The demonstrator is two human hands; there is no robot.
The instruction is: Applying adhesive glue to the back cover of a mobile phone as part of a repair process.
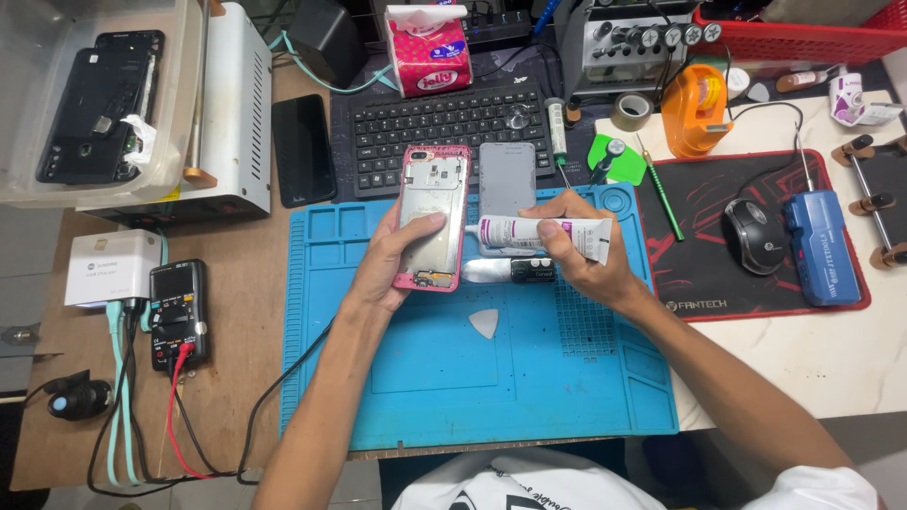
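The pink phone frame [433,215] sits over the far edge of the blue work mat [472,378], its open inside turned up to the camera, so the rim and inner parts are plain to see; the left hand [402,255] grips it from below and along its left side, thumb laid across the metal plate, which holds it tilted and steady off the mat; the right hand [576,247] is closed round a white glue tube [543,236], held level with its nozzle pointing at the frame's right edge, close enough that the tip seems to meet it; just behind the tube a grey phone panel [507,179] lies flat, within reach; a white pick [484,323] rests mid-mat; beyond the mat's far edge lies a black keyboard [444,123]; towards the desk's right edge sits a mouse [754,236].
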